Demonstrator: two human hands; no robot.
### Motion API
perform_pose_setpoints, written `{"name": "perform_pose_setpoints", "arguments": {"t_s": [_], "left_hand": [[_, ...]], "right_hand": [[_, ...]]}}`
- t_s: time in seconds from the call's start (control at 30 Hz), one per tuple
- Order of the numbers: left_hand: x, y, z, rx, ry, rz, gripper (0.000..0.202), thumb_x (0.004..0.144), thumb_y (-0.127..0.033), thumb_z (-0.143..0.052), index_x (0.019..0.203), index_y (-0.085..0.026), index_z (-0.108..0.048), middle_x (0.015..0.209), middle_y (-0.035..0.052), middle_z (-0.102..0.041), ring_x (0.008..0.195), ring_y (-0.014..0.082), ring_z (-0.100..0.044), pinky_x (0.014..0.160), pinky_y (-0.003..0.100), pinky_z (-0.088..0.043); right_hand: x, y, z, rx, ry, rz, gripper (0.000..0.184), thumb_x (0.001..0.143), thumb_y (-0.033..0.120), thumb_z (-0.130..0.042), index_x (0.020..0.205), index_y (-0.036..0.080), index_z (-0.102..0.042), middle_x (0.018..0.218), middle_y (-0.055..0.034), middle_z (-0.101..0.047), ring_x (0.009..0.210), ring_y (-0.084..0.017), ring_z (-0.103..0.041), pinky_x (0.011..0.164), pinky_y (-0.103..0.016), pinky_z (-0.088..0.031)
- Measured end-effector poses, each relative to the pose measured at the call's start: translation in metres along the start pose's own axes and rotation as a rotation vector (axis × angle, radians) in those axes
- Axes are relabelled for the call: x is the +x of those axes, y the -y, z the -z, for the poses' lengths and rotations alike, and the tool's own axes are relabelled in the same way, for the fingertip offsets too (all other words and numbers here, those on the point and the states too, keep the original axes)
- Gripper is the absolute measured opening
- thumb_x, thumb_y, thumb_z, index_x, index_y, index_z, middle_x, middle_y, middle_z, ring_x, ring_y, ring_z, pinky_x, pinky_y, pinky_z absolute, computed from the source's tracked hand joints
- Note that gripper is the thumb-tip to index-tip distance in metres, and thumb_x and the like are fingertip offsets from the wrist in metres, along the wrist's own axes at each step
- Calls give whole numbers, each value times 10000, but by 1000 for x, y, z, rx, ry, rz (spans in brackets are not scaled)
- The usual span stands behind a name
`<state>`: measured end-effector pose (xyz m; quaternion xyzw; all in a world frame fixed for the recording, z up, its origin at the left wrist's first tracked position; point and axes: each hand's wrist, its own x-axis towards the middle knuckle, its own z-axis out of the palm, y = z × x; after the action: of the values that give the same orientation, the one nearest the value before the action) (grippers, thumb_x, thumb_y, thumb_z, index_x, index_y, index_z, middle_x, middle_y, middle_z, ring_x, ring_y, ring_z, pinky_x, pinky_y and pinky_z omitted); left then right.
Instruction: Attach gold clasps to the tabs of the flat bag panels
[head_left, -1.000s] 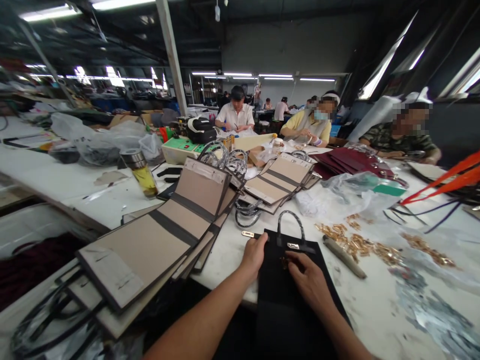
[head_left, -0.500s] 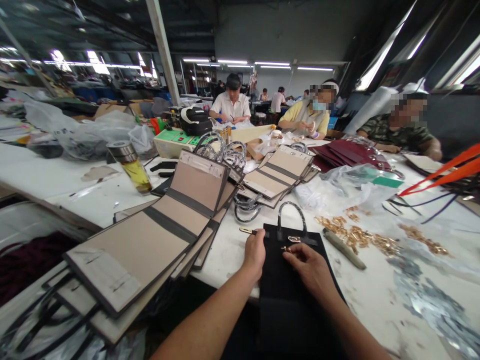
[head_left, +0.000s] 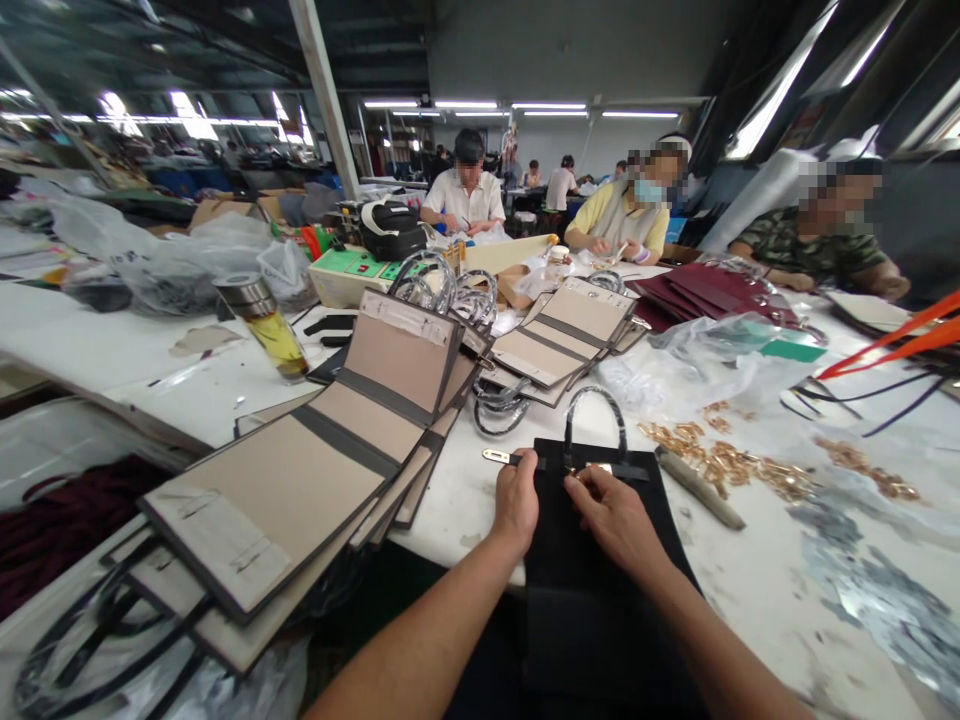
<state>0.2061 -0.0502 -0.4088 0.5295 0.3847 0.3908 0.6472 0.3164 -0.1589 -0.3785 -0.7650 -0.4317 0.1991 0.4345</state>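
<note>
Far lower left: pale tub, one, holding a tangle of dark maroon strips, too jumbled to count. Upper left of centre on the white worktop: one glass bottle, metal-lidded, tilted in view, yellow liquid inside. Beige panels lie overlapping from lower left to centre, dark bands across the top one; exact number hidden.

Lower centre: left hand nearly closed, thumb uppermost, gripping a dark strap at the bag's upper left edge; one gold-coloured plate at the strap's tip. Black bag lies flat, matt, running to the bottom edge of the frame; one arched handle, plastic-wrapped, at its top. Right hand over it, fingers curled, thumb and forefinger pinching a small gold-coloured piece beside the handle's left base.

Right of the bag: one greyish rod, then loose gold-coloured fittings, too many to count.
</note>
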Motion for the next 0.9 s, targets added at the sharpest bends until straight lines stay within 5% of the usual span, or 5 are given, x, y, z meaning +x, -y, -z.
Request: {"name": "perform_pose_setpoints", "arguments": {"t_s": [0.47, 0.9], "left_hand": [[-6, -4, 2, 39, 14, -87, 339, 995, -464, -477, 764, -231, -560, 673, -34, -544, 699, 176, -521, 728, 296, -426], [-11, -9, 0, 89, 44, -191, 319, 997, -464, -488, 885, -215, -653, 913, 40, -706, 946, 221, -643, 932, 319, -470]], "right_hand": [[8, 6, -8, -131, 8, 40, 354, 1001, 567, -494, 850, 260, -588, 717, 6, -647, 621, -182, -618, 617, -294, -401], [27, 23, -7, -468, 125, 11, 231, 1052, 380, -424, 895, 243, -523, 727, -31, -643, 694, -211, -610, 630, -305, -246]]}}
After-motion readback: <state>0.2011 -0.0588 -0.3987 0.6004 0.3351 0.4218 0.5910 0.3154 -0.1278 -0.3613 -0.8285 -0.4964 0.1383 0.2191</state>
